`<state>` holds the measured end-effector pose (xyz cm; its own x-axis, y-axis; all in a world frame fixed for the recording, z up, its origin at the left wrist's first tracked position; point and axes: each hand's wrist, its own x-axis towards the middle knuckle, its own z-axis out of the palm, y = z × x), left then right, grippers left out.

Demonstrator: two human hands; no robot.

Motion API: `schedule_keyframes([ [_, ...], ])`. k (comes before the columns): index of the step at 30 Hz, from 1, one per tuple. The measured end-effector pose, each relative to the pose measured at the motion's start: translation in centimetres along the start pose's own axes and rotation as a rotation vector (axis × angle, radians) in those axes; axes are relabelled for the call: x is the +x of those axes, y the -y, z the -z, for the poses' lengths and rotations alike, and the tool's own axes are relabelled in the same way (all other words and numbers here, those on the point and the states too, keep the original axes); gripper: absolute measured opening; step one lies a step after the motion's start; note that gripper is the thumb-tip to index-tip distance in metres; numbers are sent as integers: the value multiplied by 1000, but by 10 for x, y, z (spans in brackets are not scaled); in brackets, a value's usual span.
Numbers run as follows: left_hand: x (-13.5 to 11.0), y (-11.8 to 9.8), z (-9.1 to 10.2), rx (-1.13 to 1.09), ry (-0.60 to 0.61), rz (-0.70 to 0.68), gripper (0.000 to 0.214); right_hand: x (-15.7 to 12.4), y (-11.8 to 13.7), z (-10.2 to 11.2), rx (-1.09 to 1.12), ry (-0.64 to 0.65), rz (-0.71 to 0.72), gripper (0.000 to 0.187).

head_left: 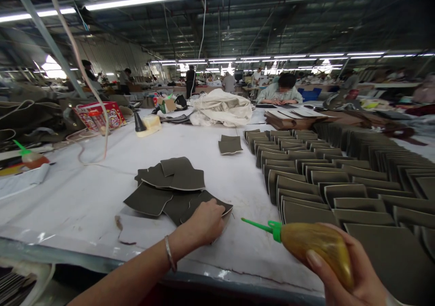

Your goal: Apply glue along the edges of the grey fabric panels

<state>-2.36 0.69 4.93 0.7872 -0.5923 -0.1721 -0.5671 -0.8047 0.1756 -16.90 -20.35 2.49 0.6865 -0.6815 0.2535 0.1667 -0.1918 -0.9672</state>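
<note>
My left hand, a bracelet on its wrist, has its fingers curled on the edge of a dark olive sheet piece at the near right of a loose pile. More olive pieces overlap in that pile, some showing pale edges. My right hand is wrapped round a squeeze bottle of amber liquid, likely glue. Its thin green nozzle points left, above the table and apart from the pile. The fingertips of my left hand are partly hidden.
Rows of overlapping olive pieces cover the table's right side. Two small pieces lie left of them. Behind are a white cloth bundle and a person. Another green-tipped bottle lies left; a cord hangs down.
</note>
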Motion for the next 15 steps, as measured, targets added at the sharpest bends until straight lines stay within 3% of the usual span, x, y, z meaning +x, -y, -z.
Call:
schedule_keyframes([
  [4, -2, 6, -2, -18, -11, -41, 42, 1, 16, -19, -153, 67, 5, 61],
  [7, -2, 9, -7, -35, -40, -86, 51, 5, 8, -28, -249, 129, 103, 61],
  [15, -1, 14, -7, -66, -29, -98, 52, 22, -14, -45, -549, 288, 380, 55],
])
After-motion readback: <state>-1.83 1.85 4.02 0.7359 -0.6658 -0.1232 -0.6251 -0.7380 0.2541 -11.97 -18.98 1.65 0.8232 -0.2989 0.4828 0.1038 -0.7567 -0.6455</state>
